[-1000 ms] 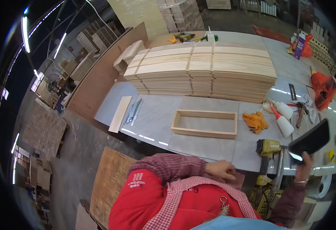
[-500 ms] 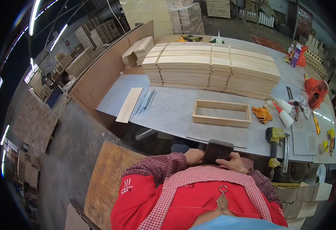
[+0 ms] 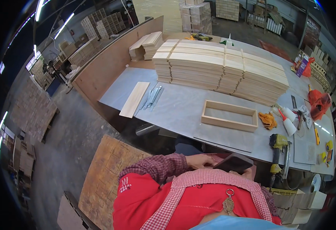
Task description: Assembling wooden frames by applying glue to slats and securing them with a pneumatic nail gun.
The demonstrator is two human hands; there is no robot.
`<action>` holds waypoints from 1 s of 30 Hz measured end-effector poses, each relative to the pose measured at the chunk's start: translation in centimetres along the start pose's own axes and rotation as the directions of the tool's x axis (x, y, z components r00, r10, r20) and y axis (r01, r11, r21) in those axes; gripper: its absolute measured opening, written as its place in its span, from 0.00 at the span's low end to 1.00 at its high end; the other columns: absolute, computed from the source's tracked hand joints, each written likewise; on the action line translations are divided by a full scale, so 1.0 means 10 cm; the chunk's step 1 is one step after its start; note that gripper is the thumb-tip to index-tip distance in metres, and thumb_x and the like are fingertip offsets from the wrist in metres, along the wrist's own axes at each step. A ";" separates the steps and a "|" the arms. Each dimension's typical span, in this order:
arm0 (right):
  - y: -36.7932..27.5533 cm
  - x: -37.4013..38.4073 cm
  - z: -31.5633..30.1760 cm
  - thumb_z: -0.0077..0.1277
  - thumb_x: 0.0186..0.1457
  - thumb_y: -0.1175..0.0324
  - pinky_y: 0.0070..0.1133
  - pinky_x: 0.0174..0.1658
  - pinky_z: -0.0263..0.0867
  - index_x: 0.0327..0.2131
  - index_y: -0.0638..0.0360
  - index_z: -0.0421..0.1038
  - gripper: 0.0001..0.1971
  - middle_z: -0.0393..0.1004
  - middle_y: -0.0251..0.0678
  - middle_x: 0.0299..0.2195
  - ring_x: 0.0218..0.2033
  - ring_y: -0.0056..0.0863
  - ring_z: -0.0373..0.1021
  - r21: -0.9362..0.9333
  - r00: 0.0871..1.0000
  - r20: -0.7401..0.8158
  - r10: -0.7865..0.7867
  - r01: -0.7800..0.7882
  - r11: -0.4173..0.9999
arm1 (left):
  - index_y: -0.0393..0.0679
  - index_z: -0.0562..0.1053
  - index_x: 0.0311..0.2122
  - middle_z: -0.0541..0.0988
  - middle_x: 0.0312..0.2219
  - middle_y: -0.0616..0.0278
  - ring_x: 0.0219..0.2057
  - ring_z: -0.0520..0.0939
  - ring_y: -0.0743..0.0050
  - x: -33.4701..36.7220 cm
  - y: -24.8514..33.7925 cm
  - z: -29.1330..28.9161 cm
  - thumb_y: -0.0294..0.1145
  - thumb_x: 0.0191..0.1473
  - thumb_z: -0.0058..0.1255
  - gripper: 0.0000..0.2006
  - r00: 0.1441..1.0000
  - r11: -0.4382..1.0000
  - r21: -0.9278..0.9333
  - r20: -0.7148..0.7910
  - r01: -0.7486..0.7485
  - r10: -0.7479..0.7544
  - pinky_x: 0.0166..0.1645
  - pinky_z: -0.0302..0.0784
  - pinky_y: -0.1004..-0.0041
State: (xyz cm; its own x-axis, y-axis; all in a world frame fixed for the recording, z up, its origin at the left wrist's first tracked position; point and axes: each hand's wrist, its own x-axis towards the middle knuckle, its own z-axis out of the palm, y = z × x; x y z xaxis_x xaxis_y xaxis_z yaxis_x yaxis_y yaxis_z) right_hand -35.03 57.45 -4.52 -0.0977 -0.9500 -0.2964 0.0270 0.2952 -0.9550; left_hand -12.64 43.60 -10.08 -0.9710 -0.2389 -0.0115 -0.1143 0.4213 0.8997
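Observation:
A dark smartphone is tilted over my lap, close to the apron's upper edge. My right hand is closed on it, mostly hidden behind the phone and the apron. At the phone's left side my left hand has its fingers curled at the raised cloth of the red-and-white checked apron; its fingertips are partly hidden. Beyond the hands, on the grey worktable, lies an open rectangular wooden frame. Neither hand touches it.
Long stacks of thin wooden boards fill the table's far side. A single board lies beside metal strips. Rightward are an orange cloth, a red-tipped glue bottle and a nail gun. A wooden board stands left of me.
The phone has turned flatter and lower, toward the apron. My right hand has slipped mostly out of sight, and my left hand is now at the apron cloth. The view has shifted slightly.

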 end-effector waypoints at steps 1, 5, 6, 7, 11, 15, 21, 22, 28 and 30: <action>0.06 0.01 0.00 0.59 0.41 0.78 0.16 0.40 0.66 0.37 0.66 0.73 0.15 0.76 0.37 0.33 0.33 0.22 0.71 0.045 0.997 0.027 -0.073 0.071 0.996 | 0.42 0.73 0.36 0.75 0.31 0.57 0.29 0.73 0.66 0.03 -0.07 0.03 0.33 0.47 0.47 0.11 0.999 0.991 0.129 0.013 0.035 -0.037 0.35 0.69 0.70; 0.34 0.12 -0.03 0.58 0.41 0.78 0.17 0.41 0.66 0.36 0.65 0.73 0.14 0.76 0.37 0.33 0.34 0.24 0.71 0.197 0.954 0.060 -0.294 0.277 0.940 | 0.40 0.73 0.35 0.74 0.26 0.62 0.25 0.71 0.70 0.13 -0.18 0.02 0.33 0.49 0.45 0.10 0.988 0.860 0.501 0.051 0.102 -0.147 0.31 0.67 0.72; 0.44 0.13 -0.05 0.58 0.41 0.79 0.18 0.42 0.66 0.37 0.65 0.73 0.15 0.76 0.38 0.34 0.35 0.24 0.71 0.173 0.955 0.068 -0.290 0.275 0.946 | 0.40 0.73 0.34 0.74 0.26 0.63 0.25 0.71 0.70 0.14 -0.09 0.01 0.33 0.49 0.46 0.09 0.988 0.927 0.355 0.044 0.121 -0.146 0.31 0.67 0.71; 0.54 0.16 -0.09 0.58 0.41 0.79 0.18 0.42 0.66 0.37 0.65 0.72 0.15 0.75 0.38 0.35 0.35 0.25 0.71 0.146 0.954 0.079 -0.289 0.276 0.950 | 0.40 0.73 0.33 0.74 0.25 0.63 0.25 0.71 0.70 0.16 0.05 -0.02 0.33 0.49 0.46 0.09 0.989 0.970 0.201 0.033 0.136 -0.145 0.31 0.67 0.71; 1.26 0.19 -0.42 0.58 0.40 0.79 0.20 0.43 0.66 0.39 0.64 0.71 0.18 0.74 0.40 0.37 0.37 0.26 0.70 0.056 0.969 0.039 -0.243 0.241 0.969 | 0.39 0.73 0.31 0.74 0.25 0.64 0.25 0.71 0.70 0.14 0.21 -0.10 0.33 0.48 0.48 0.09 0.989 0.978 -0.150 0.051 0.143 -0.137 0.30 0.67 0.70; 1.87 0.09 -0.70 0.59 0.39 0.79 0.21 0.44 0.66 0.42 0.64 0.69 0.22 0.73 0.42 0.39 0.39 0.28 0.70 -0.021 0.983 -0.148 -0.112 0.110 0.994 | 0.39 0.72 0.29 0.74 0.24 0.63 0.24 0.71 0.70 0.06 0.17 -0.11 0.33 0.47 0.49 0.08 0.979 0.959 -0.243 0.175 0.149 -0.108 0.30 0.67 0.70; 1.14 -0.09 -0.31 0.59 0.39 0.76 0.21 0.44 0.66 0.45 0.64 0.67 0.25 0.73 0.40 0.40 0.38 0.30 0.70 -0.090 0.842 -0.391 -0.371 0.366 0.926 | 0.38 0.71 0.27 0.75 0.22 0.58 0.23 0.73 0.63 0.27 0.00 0.05 0.32 0.46 0.48 0.08 0.992 0.994 0.109 0.123 -0.032 0.018 0.29 0.68 0.70; 1.40 -0.11 -0.37 0.59 0.39 0.76 0.21 0.43 0.66 0.44 0.64 0.67 0.24 0.73 0.39 0.39 0.38 0.30 0.70 -0.190 0.834 -0.436 -0.339 0.282 0.940 | 0.38 0.71 0.26 0.75 0.22 0.58 0.23 0.73 0.61 0.33 -0.03 0.09 0.33 0.46 0.48 0.08 0.993 0.974 0.224 0.117 -0.039 0.013 0.29 0.69 0.69; 1.33 -0.15 -0.08 0.56 0.43 0.74 0.21 0.40 0.65 0.42 0.63 0.69 0.19 0.73 0.38 0.37 0.35 0.29 0.70 -0.254 0.903 -0.275 -0.331 0.264 0.931 | 0.40 0.72 0.27 0.76 0.25 0.52 0.25 0.75 0.50 0.56 0.19 -0.10 0.34 0.45 0.46 0.09 0.991 0.890 0.441 0.114 -0.112 0.068 0.30 0.69 0.62; 0.87 -0.15 0.11 0.54 0.45 0.73 0.21 0.39 0.64 0.41 0.63 0.70 0.16 0.73 0.38 0.36 0.34 0.27 0.69 -0.161 0.911 -0.151 -0.383 0.360 0.919 | 0.40 0.72 0.27 0.76 0.25 0.51 0.26 0.75 0.48 0.70 0.15 -0.15 0.35 0.45 0.46 0.09 0.983 0.882 0.435 0.119 -0.181 0.142 0.30 0.69 0.61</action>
State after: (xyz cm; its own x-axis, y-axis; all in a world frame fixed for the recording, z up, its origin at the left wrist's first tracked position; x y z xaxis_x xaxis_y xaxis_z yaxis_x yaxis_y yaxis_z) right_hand -33.53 61.33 -12.34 -0.2492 -0.9637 0.0964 -0.1704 -0.0543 -0.9839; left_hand -19.33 41.27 -8.20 -0.9954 -0.0704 0.0645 -0.0170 0.7956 0.6055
